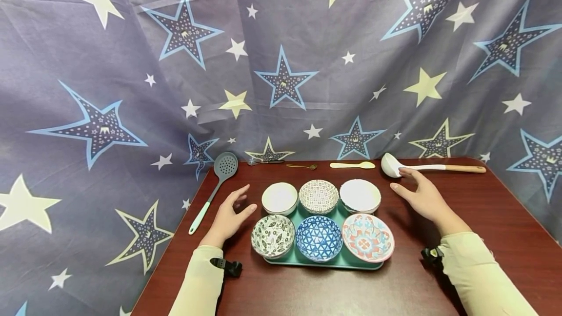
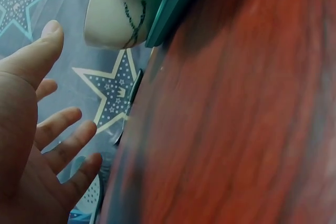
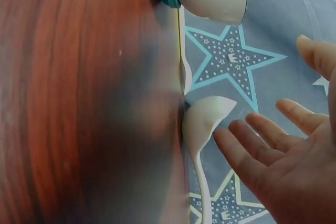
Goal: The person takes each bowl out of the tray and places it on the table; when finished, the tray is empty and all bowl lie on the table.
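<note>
starry curtain (image 1: pixel 303 28) bhd table (image 1: pixel 325 290); yellow spoon (image 1: pixel 352 165), sm gold spoon (image 1: pixel 302 166) nr back edge

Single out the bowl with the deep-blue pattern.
It's the blue bowl in the middle of the near row on the teal tray, between the leaf-patterned bowl and the pink-rimmed bowl; only its inside is covered in blue triangles.

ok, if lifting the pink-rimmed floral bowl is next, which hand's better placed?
Right hand, probably: open and nearer the pink-rimmed floral bowl. Left hand is across the tray, by the leaf-patterned bowl.
</note>
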A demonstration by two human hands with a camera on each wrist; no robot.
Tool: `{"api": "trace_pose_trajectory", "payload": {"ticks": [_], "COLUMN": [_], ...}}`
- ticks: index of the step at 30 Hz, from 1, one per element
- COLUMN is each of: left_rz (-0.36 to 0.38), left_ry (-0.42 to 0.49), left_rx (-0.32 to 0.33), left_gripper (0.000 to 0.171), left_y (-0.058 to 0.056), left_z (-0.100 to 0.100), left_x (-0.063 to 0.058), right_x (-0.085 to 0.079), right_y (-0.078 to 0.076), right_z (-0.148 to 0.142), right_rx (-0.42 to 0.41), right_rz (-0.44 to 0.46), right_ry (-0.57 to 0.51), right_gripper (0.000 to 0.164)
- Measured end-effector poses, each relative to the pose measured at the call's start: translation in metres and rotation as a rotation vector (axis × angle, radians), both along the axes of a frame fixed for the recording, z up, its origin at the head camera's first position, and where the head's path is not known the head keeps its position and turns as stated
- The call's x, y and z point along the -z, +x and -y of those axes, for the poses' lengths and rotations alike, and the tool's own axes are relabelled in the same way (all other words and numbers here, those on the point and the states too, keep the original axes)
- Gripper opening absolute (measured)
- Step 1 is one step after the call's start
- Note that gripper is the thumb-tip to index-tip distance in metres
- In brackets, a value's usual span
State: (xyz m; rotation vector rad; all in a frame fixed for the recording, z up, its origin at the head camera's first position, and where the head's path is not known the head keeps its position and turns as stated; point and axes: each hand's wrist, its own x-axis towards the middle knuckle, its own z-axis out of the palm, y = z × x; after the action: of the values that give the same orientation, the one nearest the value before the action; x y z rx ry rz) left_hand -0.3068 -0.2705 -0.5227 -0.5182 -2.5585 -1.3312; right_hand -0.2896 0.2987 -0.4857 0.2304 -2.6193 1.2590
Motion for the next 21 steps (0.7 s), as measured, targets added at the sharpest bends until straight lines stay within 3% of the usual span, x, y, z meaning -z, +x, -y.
{"api": "trace_pose_trajectory", "payload": {"ticks": [8,21], "left_rz": [0.04,0.024], "left_ry": [0.019,0.109], "left_rx": [0.05,0.155], "left_gripper": [0.067,0.062], "left_y": [0.001,-0.001], "left_z": [-0.006,-0.015], "left_x": [0.003,0.011], "right_x": [0.004,0.017], "right_y": [0.001,-0.001], "right_z": [0.015,0.037], "right_rx": [-0.077,-0.197], "right_rz": [0.04,0.155], "right_ry": [-0.103,-0.301], "right_gripper": [0.065,0.059]}}
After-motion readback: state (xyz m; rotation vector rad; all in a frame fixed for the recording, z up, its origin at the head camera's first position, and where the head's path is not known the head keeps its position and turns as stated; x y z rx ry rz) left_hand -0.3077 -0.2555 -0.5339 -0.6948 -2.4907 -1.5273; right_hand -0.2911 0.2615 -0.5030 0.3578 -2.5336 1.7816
